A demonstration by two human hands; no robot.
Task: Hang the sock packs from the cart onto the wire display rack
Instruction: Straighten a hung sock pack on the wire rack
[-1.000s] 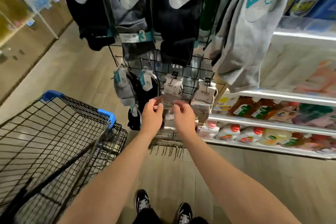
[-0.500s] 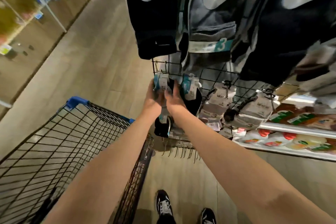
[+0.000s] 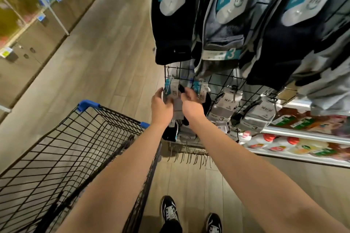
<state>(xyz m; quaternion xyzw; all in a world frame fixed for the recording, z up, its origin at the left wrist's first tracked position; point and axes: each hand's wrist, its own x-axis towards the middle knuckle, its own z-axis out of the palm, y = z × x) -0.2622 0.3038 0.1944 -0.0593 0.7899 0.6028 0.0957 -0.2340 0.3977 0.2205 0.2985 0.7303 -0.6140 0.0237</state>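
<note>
The left hand and right hand are both gripping 1 sock pack at the wire rack's lower-left corner, and I'd be seating its hanger fully before letting go.

Shop aisle: wire cart, hanging sock packs, shelves of bottles.

Hands hold sock pack at wire rack.

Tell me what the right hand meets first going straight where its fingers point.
The right hand would meet the teal-carded sock pack on the wire rack; depth is unclear, so it may already touch.
</note>
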